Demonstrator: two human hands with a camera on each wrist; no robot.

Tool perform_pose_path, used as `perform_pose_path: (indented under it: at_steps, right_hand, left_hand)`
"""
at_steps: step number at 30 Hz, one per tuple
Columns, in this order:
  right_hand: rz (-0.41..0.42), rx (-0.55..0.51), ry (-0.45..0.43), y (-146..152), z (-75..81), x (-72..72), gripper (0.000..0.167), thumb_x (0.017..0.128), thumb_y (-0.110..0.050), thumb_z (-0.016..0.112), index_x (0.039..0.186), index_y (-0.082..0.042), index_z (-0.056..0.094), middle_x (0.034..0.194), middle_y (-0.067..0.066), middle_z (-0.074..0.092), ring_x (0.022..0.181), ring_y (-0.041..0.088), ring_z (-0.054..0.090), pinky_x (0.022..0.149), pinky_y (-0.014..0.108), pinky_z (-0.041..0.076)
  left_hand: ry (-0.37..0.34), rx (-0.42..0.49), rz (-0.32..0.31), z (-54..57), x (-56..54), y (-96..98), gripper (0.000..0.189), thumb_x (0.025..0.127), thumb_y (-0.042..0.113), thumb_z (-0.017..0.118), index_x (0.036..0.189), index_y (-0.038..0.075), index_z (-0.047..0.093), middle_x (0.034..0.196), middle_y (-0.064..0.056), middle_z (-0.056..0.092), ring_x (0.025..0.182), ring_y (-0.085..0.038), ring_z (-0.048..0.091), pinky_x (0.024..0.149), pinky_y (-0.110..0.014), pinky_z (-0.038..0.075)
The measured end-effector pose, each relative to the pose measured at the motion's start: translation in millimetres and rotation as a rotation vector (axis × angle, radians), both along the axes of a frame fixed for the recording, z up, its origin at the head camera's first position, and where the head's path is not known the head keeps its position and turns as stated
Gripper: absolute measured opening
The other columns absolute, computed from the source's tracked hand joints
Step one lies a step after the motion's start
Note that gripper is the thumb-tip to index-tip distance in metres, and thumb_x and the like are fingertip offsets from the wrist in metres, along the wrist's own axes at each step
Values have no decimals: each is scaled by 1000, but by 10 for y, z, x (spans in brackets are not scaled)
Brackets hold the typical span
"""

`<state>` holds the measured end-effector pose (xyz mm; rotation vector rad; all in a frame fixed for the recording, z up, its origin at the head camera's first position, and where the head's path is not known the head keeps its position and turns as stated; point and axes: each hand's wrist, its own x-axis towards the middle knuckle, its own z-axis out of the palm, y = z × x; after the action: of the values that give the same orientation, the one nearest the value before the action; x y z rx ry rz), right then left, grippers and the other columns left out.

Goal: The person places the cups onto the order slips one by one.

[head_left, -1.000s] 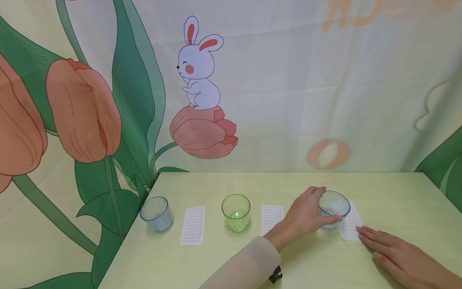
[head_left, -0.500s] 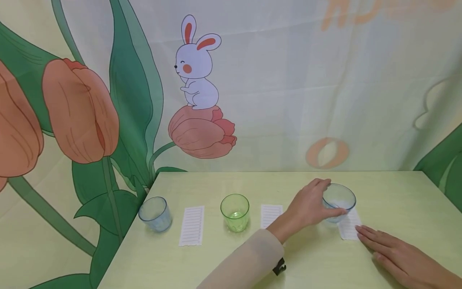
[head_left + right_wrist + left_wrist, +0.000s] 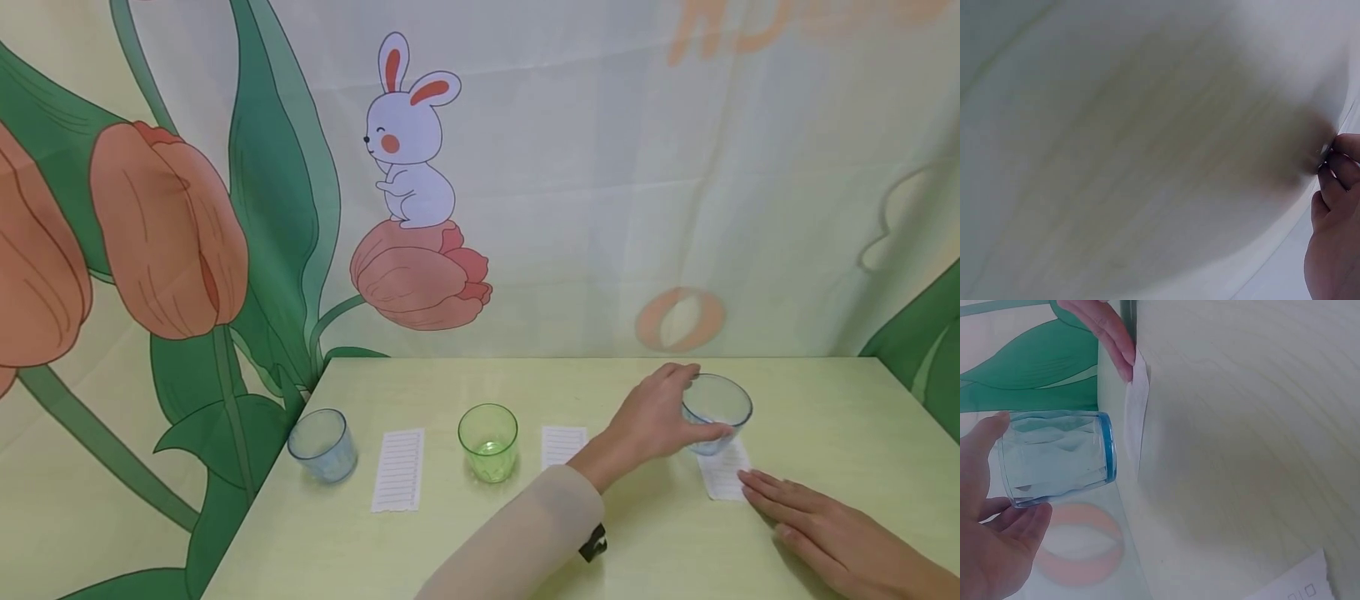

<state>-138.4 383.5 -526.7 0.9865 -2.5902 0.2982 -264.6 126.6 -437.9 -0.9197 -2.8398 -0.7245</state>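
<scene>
My left hand grips a clear blue-tinted glass near its rim, thumb on the near side and fingers on the far side. In the left wrist view the glass has its thick blue base a little above the table. It overlaps the far end of a lined paper strip in the head view. My right hand lies palm down with fingers extended, fingertips at the right edge of that strip. In the right wrist view the right hand shows only at the edge.
On the pale table, a green glass stands left of centre and another blue glass at the left edge. Between them lies a lined paper strip; another strip is partly behind my left arm. A printed curtain hangs behind.
My left hand has carried the blue glass to the right and away from me, uncovering more of the near part of the paper strip. My right hand has stayed in place.
</scene>
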Motion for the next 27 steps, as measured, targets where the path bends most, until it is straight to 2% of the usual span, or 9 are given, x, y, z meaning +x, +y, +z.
perform_pose_path:
  at_steps: [11,20,27]
  right_hand:
    - [-13,43,-7,-5,-5,-38,53,97,-16,75,147,-8,64,164,-7,46,154,-8,21,119,5,10]
    - [7,22,-4,16,-2,-54,52,95,-12,75,146,-7,65,160,-3,52,153,-8,22,119,5,12]
    - [4,19,-9,11,5,-63,52,96,-12,75,147,-8,64,160,-3,52,153,-8,23,118,5,12]
  left_hand:
    - [-43,21,4,-61,-50,160,90,87,70,76,160,27,46,156,16,49,138,0,50,108,-16,45]
    - [-70,14,5,-113,-17,314,90,87,71,75,161,29,45,156,17,48,137,0,50,107,-16,45]
    - [-76,12,14,-166,-9,345,90,87,72,74,161,29,45,159,17,46,141,-1,48,110,-17,44]
